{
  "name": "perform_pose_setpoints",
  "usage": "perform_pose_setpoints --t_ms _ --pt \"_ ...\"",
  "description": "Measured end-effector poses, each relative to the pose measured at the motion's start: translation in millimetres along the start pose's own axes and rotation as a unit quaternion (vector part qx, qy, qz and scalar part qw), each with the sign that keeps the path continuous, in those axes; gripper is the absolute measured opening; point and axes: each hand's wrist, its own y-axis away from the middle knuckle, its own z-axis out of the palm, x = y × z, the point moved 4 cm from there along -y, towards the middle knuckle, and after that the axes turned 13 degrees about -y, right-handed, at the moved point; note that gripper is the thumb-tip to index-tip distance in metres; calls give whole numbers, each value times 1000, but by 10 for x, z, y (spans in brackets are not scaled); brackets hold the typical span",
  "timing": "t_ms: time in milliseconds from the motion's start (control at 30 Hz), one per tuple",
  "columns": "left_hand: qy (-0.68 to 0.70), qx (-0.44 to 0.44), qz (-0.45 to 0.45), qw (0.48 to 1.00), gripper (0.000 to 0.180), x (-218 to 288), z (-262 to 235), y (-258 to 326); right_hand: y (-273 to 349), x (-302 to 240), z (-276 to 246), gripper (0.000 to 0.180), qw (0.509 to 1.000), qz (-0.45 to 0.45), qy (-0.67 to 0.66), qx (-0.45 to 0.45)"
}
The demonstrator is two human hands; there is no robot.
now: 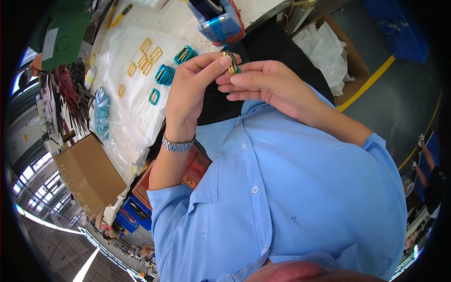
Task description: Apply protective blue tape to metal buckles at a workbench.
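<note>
Gold buckle (232, 68) sits pinched by left hand (198, 75).

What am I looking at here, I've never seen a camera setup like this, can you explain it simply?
No robot here, just a person working bare-handed. A head-worn wide fisheye camera looks down, bending straight edges near the rim. The left hand pinches a small gold-coloured piece; the right hand meets its lower end. A teal strip seems to run from it toward the blue dispenser. On the white plastic sheet lie loose gold-coloured frames, two teal bundles and a single teal frame.
</note>
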Motion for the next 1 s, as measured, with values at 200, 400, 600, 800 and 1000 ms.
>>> perform_pose_setpoints --t_ms 200,400,600,800,1000 --pt "55 -78 -58 994 40 -12 -138 -27 -2 -162 -153 36 945 34 319 -58" --pt "72 -113 -110 985 40 13 -196 -91 -154 -340 -54 55 854 -243 455 -61" --pt "91 -120 -160 976 41 60 -222 -170 -307 -317 -32 57 862 -266 417 -109" --pt "126 -113 -190 967 37 48 -213 -246 -319 -315 109 45 890 -238 370 -118" --pt "-10 -40 -121 992 34 129 -136 -129 -337 -331 112 38 928 -212 295 -80"
